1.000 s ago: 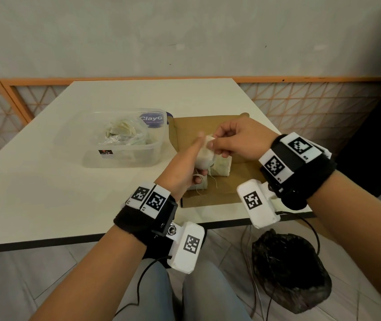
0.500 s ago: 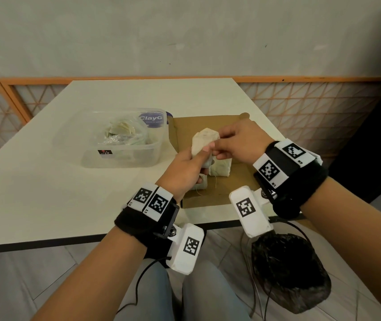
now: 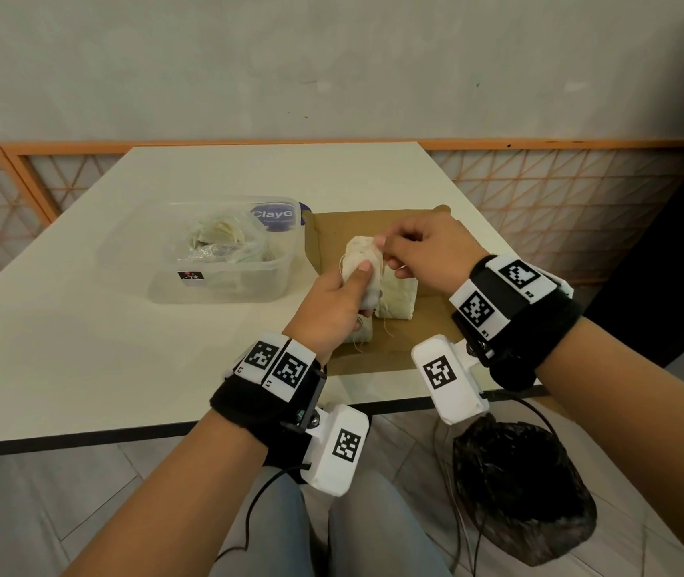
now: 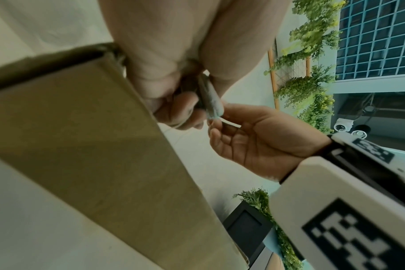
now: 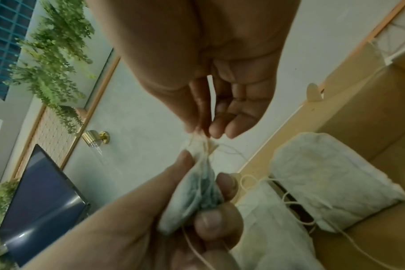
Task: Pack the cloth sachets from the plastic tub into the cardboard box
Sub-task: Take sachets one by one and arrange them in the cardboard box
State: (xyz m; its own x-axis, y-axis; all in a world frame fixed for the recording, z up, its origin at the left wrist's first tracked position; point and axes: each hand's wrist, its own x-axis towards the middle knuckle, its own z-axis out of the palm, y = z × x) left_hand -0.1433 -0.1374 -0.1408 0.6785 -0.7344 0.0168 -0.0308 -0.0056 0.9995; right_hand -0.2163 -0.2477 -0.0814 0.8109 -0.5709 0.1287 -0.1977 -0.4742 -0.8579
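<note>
My left hand (image 3: 342,295) grips a white cloth sachet (image 3: 362,260) upright above the open cardboard box (image 3: 394,360). My right hand (image 3: 419,251) pinches the sachet's top edge and string with thumb and forefinger. From the right wrist view the held sachet (image 5: 197,184) shows edge-on between the left thumb and fingers, and the pinch (image 5: 201,131) sits at its top. Two more sachets (image 5: 331,175) lie side by side in the box with loose strings. The clear plastic tub (image 3: 224,285) stands left of the box and holds several sachets (image 3: 219,239) in crumpled plastic.
The white table (image 3: 82,347) ends just in front of the box; its near edge runs under my wrists. A black plastic bag (image 3: 519,493) sits on the floor at the right. An orange lattice railing (image 3: 20,177) runs behind the table.
The held sachet has turned upright over the box. My right hand has shifted its pinch up to the sachet's top edge, and both hands sit slightly farther from me.
</note>
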